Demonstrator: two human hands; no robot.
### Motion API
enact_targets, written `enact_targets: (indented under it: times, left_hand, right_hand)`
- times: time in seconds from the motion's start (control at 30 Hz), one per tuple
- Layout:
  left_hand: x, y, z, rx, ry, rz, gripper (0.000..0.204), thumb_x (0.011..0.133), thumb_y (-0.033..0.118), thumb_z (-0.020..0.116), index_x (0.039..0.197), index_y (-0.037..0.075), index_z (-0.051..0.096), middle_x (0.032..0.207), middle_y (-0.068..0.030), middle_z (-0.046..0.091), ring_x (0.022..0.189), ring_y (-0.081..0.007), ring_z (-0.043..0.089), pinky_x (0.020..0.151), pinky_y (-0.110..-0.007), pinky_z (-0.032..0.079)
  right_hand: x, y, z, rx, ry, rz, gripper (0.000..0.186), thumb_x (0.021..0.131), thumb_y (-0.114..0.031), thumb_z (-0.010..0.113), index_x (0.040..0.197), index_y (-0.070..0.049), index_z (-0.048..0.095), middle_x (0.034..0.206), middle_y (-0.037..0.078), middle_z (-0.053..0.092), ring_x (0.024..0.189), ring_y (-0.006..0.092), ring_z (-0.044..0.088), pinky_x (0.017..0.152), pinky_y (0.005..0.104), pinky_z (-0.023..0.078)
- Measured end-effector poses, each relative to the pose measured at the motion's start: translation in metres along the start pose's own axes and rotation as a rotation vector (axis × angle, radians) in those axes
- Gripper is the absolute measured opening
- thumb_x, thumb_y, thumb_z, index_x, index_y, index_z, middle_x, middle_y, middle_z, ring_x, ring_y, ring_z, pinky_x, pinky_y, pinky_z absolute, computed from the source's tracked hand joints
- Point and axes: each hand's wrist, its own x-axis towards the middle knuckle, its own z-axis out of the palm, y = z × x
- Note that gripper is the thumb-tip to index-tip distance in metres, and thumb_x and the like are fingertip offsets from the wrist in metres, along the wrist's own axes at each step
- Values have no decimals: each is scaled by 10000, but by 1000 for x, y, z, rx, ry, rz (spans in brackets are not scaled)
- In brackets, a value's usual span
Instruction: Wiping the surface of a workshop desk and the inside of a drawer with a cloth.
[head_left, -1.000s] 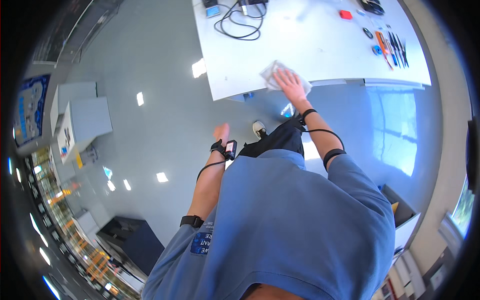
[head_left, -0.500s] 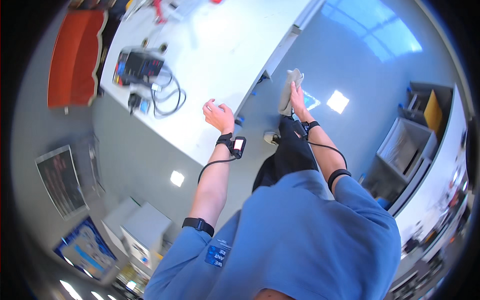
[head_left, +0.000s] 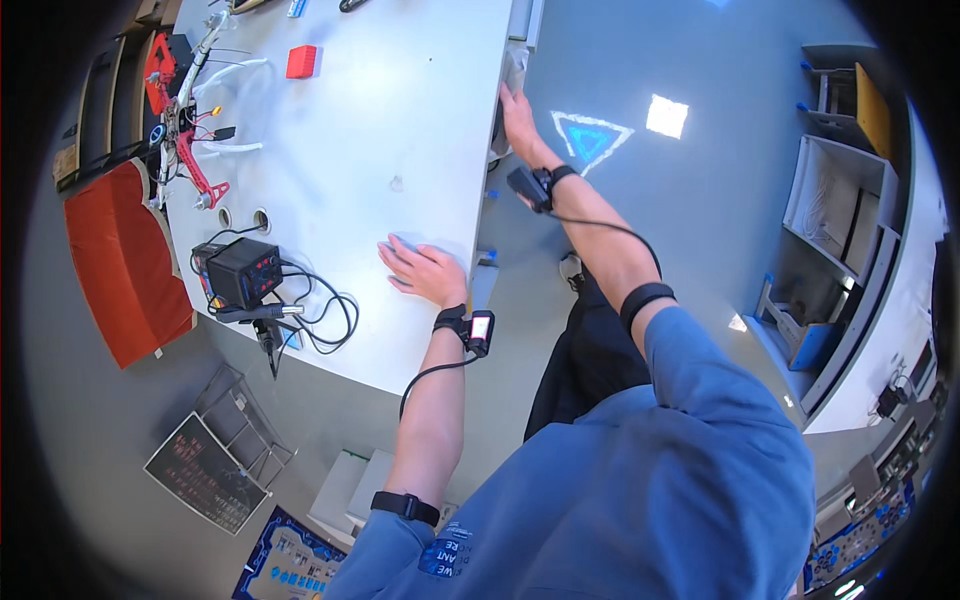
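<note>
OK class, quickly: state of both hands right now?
Left hand: open, palm down on the white table.
Right hand: by the pale cloth; grip cannot be told.

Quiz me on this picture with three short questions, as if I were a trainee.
1. Which hand is over the white tabletop, palm down: left or right?
2. True or false: the red block sits on the tabletop.
3. What is the main colour of the cabled boxy device? A) yellow B) black C) green

Key:
1. Left hand; the right hand is just off the tabletop's edge.
2. True.
3. B.
</note>
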Motion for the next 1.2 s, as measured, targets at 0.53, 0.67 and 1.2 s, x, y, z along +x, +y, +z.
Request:
enact_targets:
  times: [0.53,0.67,1.2]
  left_hand:
    - [4,6,5,-17,16,50,505,924,210,327,1404,55,309,1472,-185,256,1379,-306,237,1082,-540,137]
    - [9,-2,8,-16,34,24,493,929,219,317,1398,69,323,1472,-170,265,1368,-305,263,1085,-542,140]
    - [4,5,13,17,53,-7,501,906,223,334,1382,65,343,1461,-178,282,1355,-312,289,1064,-570,169]
  right_hand:
    - [-325,139,10,-220,-432,74,606,909,-215,479,1409,46,259,1481,229,248,1396,349,192,1131,384,207]
    - [-358,141,6,-259,-605,-43,521,863,-124,538,1320,59,367,1403,244,348,1374,380,215,1113,431,256]
    - [-163,101,6,-202,-161,-378,615,920,-128,454,1456,-8,178,1509,225,175,1406,324,176,1139,343,175]
